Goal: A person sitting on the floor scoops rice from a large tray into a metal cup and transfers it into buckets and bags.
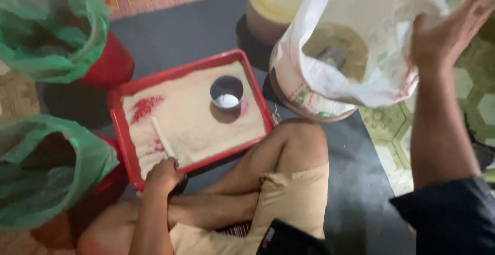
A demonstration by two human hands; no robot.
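A red rectangular tray (117, 111) lies on the dark mat, spread with pale fine grain. My left hand (162, 175) rests at the tray's near edge, closed on a pale wooden stick (162, 136) that lies across the grain. A small metal cup (227, 91) stands in the grain near the tray's far right corner. My right hand (447, 30) is raised at the upper right, fingers apart, touching the rim of a white sack (361, 74) that holds grain and a scoop-like thing.
Two red buckets lined with green plastic bags (51, 28) (46, 167) stand left of the tray. A yellow-lidded tub (273, 2) sits behind the sack. My crossed legs (289, 152) lie just below the tray. Patterned floor lies at the right.
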